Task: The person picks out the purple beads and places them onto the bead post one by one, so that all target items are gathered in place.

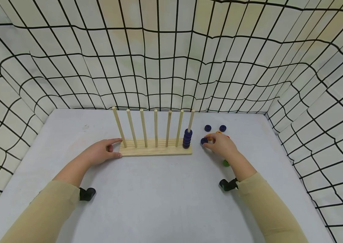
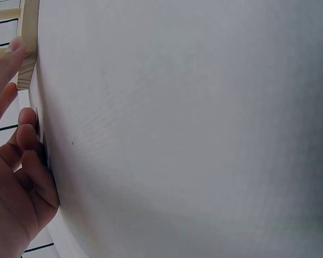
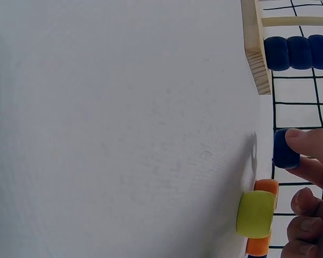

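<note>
A wooden peg board [image 1: 156,152] with several upright pegs stands on the table. Several dark blue beads [image 1: 187,139] are stacked on its rightmost peg. My left hand [image 1: 99,152] holds the board's left end, thumb at the front edge and a finger at the back. To the right of the board, my right hand [image 1: 221,145] pinches a dark blue bead [image 3: 286,149] between thumb and finger. In the right wrist view this bead appears just off the table, apart from the board. The other fingers of the right hand curl loosely.
Two more blue beads [image 1: 207,128] lie behind the right hand. A green bead [image 3: 255,214] and orange beads [image 3: 266,186] lie beside it, and a red one is partly hidden. Black netting [image 1: 159,67] surrounds the white table [image 1: 156,195] at the back and sides.
</note>
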A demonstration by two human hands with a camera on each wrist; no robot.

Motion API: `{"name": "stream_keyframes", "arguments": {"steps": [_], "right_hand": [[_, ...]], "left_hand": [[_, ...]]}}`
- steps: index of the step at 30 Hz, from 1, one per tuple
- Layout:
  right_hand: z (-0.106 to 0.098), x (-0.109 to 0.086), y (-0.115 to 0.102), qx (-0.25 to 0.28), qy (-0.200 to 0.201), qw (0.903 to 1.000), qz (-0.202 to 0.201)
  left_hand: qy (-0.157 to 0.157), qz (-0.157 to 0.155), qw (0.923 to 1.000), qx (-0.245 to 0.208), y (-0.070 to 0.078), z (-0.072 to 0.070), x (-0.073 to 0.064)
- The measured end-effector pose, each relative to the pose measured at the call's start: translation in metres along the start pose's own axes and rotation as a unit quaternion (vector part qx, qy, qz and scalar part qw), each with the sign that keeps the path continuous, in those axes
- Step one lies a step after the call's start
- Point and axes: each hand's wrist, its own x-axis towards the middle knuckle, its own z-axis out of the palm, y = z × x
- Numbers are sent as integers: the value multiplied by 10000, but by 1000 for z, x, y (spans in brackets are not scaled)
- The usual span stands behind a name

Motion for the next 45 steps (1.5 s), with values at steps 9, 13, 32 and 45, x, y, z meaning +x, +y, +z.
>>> {"name": "stream_keyframes", "arguments": {"steps": [9,13,32,45], "right_hand": [[-3,-6,-3,280,251,9993,-19],[-4,-8,-3,457,471,9978,-113],[-6,-17,-9,796,1076,9900,-443],[-12,-25,-13,1142,1331,9832,-507]], "left_hand": [[1,1,10000,-3,1,-2,-1],[-11,11,10000,-18,1,-2,-1],[1,-14,10000,-20,0,0,-1],[-19,-34,10000,-32,1,-1,-1]]}}
